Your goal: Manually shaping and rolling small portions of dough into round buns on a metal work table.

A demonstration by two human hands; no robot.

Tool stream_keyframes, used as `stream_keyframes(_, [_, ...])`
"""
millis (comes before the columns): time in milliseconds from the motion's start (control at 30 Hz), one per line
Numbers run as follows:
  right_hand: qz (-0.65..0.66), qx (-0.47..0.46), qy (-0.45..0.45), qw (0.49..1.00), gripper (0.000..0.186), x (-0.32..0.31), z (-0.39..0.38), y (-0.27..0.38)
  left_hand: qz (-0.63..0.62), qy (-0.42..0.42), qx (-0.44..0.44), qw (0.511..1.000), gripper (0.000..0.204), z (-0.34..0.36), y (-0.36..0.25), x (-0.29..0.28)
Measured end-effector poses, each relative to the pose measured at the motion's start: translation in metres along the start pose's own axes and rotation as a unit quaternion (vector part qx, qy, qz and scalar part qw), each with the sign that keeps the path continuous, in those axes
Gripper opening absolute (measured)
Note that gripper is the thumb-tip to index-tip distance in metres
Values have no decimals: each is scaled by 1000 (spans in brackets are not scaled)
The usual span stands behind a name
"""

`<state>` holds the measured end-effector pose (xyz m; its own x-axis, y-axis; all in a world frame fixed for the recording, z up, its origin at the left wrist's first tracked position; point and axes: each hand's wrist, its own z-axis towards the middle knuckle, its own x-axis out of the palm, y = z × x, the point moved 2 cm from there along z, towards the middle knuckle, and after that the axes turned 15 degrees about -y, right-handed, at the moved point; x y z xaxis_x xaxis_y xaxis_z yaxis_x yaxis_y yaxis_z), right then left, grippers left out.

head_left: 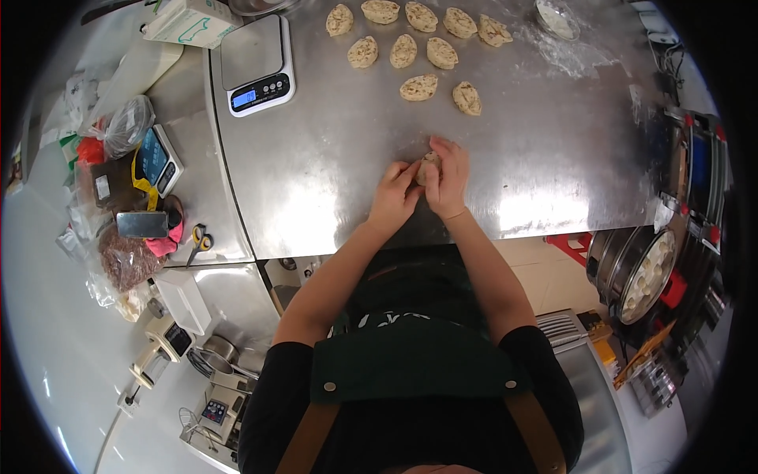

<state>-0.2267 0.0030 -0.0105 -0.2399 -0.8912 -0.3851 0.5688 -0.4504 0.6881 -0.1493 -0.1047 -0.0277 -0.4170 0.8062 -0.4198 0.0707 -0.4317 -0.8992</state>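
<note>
Both my hands meet near the front of the steel table (pixel 537 150), around a piece of speckled dough (pixel 429 164) that their fingers partly hide. My left hand (pixel 396 193) presses its curled fingers against the dough's left side, while my right hand (pixel 446 178) curves over its right side. Beyond them, several oval dough pieces (pixel 403 51) with flecks through them lie spread in loose rows across the back of the table.
A white digital scale (pixel 257 67) stands back left. Further left are bags (pixel 126 126), a second scale (pixel 162 158), a phone (pixel 142 224) and scissors (pixel 197 243). A small dish (pixel 557 17) sits back right; a round steamer (pixel 639 276) holds pale pieces at the right.
</note>
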Motion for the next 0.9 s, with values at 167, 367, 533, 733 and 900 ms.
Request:
stream_keyframes(167, [-55, 2, -5, 998, 18, 8, 3, -10, 15, 0, -64, 998, 42, 5, -11, 2])
stream_keyframes(367, [-111, 10, 43, 993, 13, 25, 19, -34, -29, 57, -93, 994, 43, 18, -11, -6])
stream_keyframes(533, [-129, -8, 63, 990, 11, 28, 15, -26, -22, 61, -104, 992, 44, 18, -3, -6])
stream_keyframes(733, [-147, 37, 11, 988, 16, 24, 11, -1, 3, 52, -155, 986, 54, 9, -40, -2])
stream_keyframes(900, [-177, 89, -26, 980, 17, 23, 5, -25, -76, 28, -252, 964, 62, -2, -30, 4])
